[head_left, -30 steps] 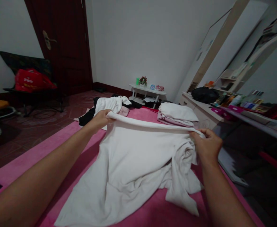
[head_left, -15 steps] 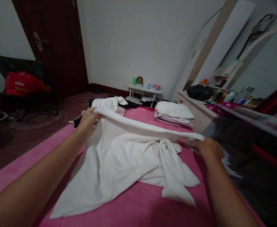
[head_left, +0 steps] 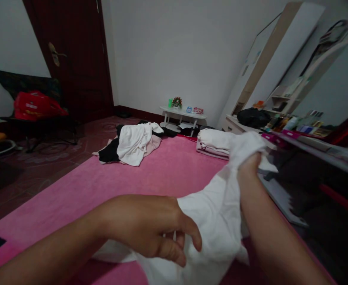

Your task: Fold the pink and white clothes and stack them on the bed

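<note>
A soft white garment is bunched in front of me, one end raised at the right and the rest hanging onto the pink bed cover. My right hand holds up that raised end; fabric covers most of its fingers. Low in the middle, my left hand is over the garment with thumb and fingers loosely bent and apart, not visibly gripping it. Folded white clothes form a stack at the far right of the bed, partly behind the raised cloth.
Loose white, black and pale pink clothes lie at the bed's far left corner. Beyond the bed is a small white table. A dresser crowded with bottles lines the right side. A red bag rests on a chair at left.
My left hand has released the garment's far left edge and come back toward me, low in the middle. My right hand has lifted its end, and the stretched cloth is now bunched.
</note>
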A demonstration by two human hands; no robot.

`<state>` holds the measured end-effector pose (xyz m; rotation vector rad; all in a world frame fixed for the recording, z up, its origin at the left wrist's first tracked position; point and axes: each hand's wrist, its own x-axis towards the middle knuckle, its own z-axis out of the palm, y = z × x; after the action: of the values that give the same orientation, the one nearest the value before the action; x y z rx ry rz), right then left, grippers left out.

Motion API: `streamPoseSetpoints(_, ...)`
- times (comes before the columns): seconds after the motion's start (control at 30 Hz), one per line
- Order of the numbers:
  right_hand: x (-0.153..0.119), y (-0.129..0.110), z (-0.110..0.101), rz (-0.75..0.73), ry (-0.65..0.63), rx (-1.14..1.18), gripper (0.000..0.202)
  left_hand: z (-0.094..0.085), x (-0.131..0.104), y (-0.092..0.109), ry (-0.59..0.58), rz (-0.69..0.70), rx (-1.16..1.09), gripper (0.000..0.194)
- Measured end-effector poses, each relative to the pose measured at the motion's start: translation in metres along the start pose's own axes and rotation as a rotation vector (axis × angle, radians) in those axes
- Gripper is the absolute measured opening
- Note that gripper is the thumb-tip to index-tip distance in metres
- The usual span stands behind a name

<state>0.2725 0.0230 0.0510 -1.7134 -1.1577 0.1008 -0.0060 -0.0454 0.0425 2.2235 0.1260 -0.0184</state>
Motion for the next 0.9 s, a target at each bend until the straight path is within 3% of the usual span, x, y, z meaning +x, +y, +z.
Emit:
streamPoseSetpoints(0.03, -0.006, -0.012, 0.016, -0.031, -0.024, 0.083, 0.036, 0.001, 0.0, 0.0, 0.032, 0.003, 0.015, 0.031)
streamPoseSetpoints(0.07, -0.013, -0.023, 0.031, -0.103, -0.144, 0.307, 0.025, 0.0, 0.0, -0.001, 0.077, 0.006, 0.032, 0.03)
streamPoseSetpoints(0.1, -0.02, -0.031, 0.041, -0.185, -0.346, 0.453, 0.025, -0.001, 0.0, -0.003, 0.131, 0.007, 0.054, 0.028)
streamPoseSetpoints(0.17, -0.032, -0.038, 0.051, -0.308, -0.551, 0.556, 0.038, -0.008, 0.001, -0.01, 0.273, -0.002, 0.118, 0.023)
streamPoseSetpoints(0.2, -0.037, -0.035, 0.05, -0.339, -0.566, 0.542, 0.04, -0.012, 0.002, -0.016, 0.359, -0.014, 0.158, 0.021)
streamPoseSetpoints(0.27, -0.041, -0.02, 0.041, -0.315, -0.463, 0.456, 0.035, -0.02, 0.005, -0.031, 0.539, -0.061, 0.235, 0.018)
streamPoseSetpoints(0.37, -0.046, 0.023, 0.023, -0.173, -0.342, 0.296, 0.031, -0.028, 0.011, -0.056, 0.709, -0.15, 0.299, 0.016)
streamPoseSetpoints(0.43, -0.055, 0.054, 0.013, -0.095, -0.34, 0.203, 0.03, -0.026, 0.014, -0.068, 0.683, -0.157, 0.326, 0.017)
streamPoseSetpoints(0.53, -0.078, 0.087, -0.002, -0.046, -0.488, 0.074, 0.028, -0.011, 0.02, -0.074, 0.485, -0.032, 0.357, 0.027)
streamPoseSetpoints(0.63, -0.097, 0.105, -0.02, -0.144, -0.652, -0.081, 0.03, 0.013, 0.031, -0.073, 0.335, 0.074, 0.395, 0.054)
streamPoseSetpoints(0.7, -0.104, 0.111, -0.031, -0.232, -0.681, -0.211, 0.047, 0.029, 0.041, -0.075, 0.315, 0.054, 0.476, 0.065)
streamPoseSetpoints(0.8, -0.113, 0.115, -0.043, -0.242, -0.713, -0.403, 0.079, 0.045, 0.058, -0.084, 0.338, -0.005, 0.584, 0.048)
streamPoseSetpoints(0.9, -0.125, 0.113, -0.044, -0.219, -0.742, -0.499, 0.075, 0.046, 0.068, -0.093, 0.446, 0.024, 0.49, 0.026)
